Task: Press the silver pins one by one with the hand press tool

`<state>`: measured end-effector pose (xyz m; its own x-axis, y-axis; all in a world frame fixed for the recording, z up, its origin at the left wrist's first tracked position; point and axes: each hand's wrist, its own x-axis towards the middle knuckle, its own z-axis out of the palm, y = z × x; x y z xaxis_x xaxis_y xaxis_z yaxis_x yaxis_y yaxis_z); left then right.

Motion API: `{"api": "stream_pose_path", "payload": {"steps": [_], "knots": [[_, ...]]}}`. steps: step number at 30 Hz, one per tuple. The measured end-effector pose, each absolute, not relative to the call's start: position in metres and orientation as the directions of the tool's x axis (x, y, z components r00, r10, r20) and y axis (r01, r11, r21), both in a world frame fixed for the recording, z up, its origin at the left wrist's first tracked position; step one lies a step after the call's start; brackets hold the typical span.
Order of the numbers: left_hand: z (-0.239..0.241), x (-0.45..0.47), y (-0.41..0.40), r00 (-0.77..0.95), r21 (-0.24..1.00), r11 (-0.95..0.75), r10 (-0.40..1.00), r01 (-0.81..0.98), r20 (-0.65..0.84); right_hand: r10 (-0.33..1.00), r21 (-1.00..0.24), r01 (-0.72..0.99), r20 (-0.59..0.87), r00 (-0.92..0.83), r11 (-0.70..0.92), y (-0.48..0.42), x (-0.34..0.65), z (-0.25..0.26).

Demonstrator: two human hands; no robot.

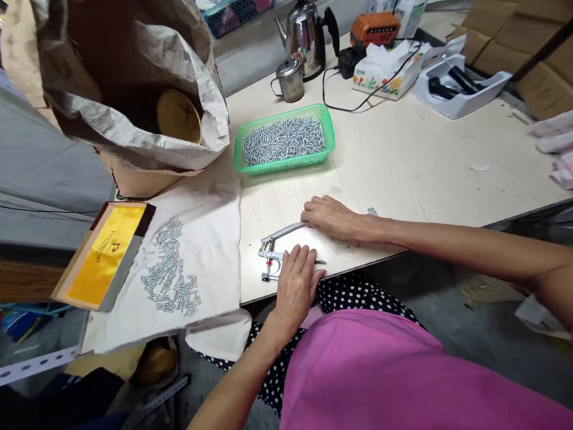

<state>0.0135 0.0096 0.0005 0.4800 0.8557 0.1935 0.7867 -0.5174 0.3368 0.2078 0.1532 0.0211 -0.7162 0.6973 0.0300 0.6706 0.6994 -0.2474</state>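
Observation:
A plier-like metal hand tool [272, 263] with two long arms, a coil spring and a small red part lies near the table's front edge. My left hand [296, 282] is laid over its lower arm, the thumb on the near side; a pointed metal end shows past the fingers. On the upper arm's far end rests my right hand [334, 219], its fingers curled down over it. What lies under both palms is hidden. Beyond the hands, a green plastic basket [287, 165] holds many small metal pins or screws. More such small metal pieces [171, 275] lie scattered on a white cloth [214, 248] to the left.
A large paper sack [142, 167] stands open at the back left, beside a yellow-topped box [104, 251]. Along the back are a metal cup [290, 84], a kettle [305, 33], an orange battery [374, 28], a tissue box [379, 76] and a white tray [457, 103].

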Motion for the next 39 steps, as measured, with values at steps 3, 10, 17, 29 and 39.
{"api": "stream_pose_path", "payload": {"steps": [3, 10, 17, 29, 39], "knots": [[-0.002, 0.015, 0.011, 0.457, 0.369, -0.485, 0.874, 0.793, 0.167, 0.725, -0.201, 0.703, 0.063, -0.685, 0.682, 0.17, 0.194, 0.027], [0.003, 0.021, 0.005, 0.441, 0.411, -0.487, 0.873, 0.77, 0.209, 0.381, -0.199, 0.361, 0.076, -0.921, 0.911, 0.134, 0.13, 0.055], [0.042, -0.047, -0.032, 0.421, 0.332, -0.537, 0.832, 0.776, 0.362, 0.121, -0.222, 0.07, 0.225, -0.967, 0.973, 0.115, 0.108, 0.028], [0.064, -0.228, 0.022, 0.03, -0.183, -0.034, 0.999, 0.982, -0.026, 0.725, -0.638, 0.36, 0.519, -0.452, 0.681, 0.213, 0.118, 0.074], [0.073, -0.238, 0.04, 0.18, -0.227, -0.232, 0.957, 0.946, -0.228, 0.766, -0.401, 0.655, 0.388, -0.512, 0.64, 0.231, 0.174, 0.073]]}}
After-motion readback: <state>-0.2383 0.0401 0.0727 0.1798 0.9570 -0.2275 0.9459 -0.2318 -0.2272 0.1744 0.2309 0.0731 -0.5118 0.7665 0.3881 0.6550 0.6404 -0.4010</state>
